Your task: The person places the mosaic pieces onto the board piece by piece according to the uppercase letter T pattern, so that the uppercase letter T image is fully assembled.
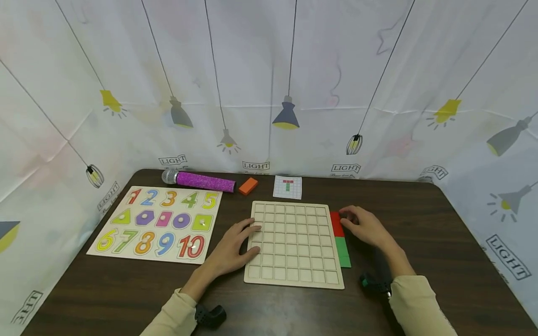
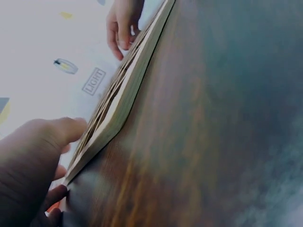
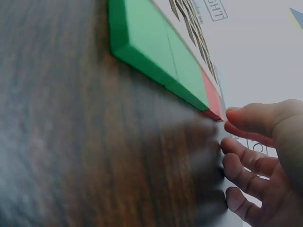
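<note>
A pale wooden board with a grid of square recesses lies in front of me in the head view. At its left edge is my left hand, its fingers spread and fingertips on the rim. Along the board's right side runs a row of flat square blocks, red blocks at the far end and green blocks nearer. My right hand is beside the red blocks, fingers loosely bent. In the right wrist view its thumb is close to the end of the red part, and nothing shows between the fingers.
Left of the board lies a number and shape puzzle. Behind are a purple glitter microphone, an orange block and a pattern card with a red and green T. A lamp-print cloth hangs behind the dark table.
</note>
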{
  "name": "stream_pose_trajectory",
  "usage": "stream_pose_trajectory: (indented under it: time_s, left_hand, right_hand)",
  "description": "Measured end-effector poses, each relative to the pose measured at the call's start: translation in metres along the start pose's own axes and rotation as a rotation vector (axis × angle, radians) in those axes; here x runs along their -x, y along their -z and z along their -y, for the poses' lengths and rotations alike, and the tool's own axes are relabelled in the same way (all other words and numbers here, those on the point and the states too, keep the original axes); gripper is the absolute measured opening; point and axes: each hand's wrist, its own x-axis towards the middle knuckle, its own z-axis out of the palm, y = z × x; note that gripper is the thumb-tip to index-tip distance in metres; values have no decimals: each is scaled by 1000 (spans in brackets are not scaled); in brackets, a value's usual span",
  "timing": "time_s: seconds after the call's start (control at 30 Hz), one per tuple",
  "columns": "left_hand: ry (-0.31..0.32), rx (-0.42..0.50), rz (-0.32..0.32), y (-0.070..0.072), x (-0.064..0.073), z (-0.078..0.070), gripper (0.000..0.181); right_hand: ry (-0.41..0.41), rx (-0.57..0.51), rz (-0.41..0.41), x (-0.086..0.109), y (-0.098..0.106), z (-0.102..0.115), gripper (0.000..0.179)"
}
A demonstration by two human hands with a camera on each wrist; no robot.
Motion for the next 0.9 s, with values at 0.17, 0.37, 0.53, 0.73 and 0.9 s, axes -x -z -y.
stream_pose_trajectory:
  time_s: [0.17,0.37,0.53,0.73,0.9]
  left_hand:
    - [-5,4,-16,-1,5,4,46]
    - [-4,-12,-16,-2,8,5,47]
    - [1,-27,-16,-3,8,6,48]
    - [-13,-31,-29,-3,8,5,48]
    - [-25,-38,-22,-4,5,5,49]
  right_hand:
    - [13,18,-11,-1,-3,2,35]
    - [17,56,-27,-4,-6,4,37]
    - [8,82,-41,-7,-7,6,34]
    - [-14,4,-73,-10,-7,2,26]
    - [-66,-108,-61,-8,-2,-1,22]
